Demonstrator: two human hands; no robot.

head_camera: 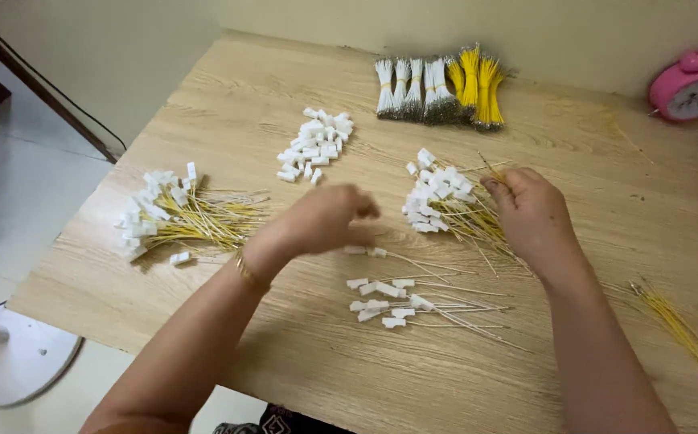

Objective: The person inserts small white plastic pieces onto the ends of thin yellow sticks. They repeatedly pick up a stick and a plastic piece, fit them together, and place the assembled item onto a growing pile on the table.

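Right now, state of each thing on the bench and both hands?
left hand: raised over the table, fingers curled, blurred, grip unclear
right hand: resting on the middle wired pile, fingers on a yellow wire
middle wired pile: heaped loose
left wired pile: heaped, untouched
bare white connectors: loose heap
near wired pieces: laid in rows
wire bundles: banded, lying flat

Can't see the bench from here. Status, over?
Left hand blurred above the table, grip unclear. Right hand on the centre pile of yellow wires with white connectors. Nothing between the hands.
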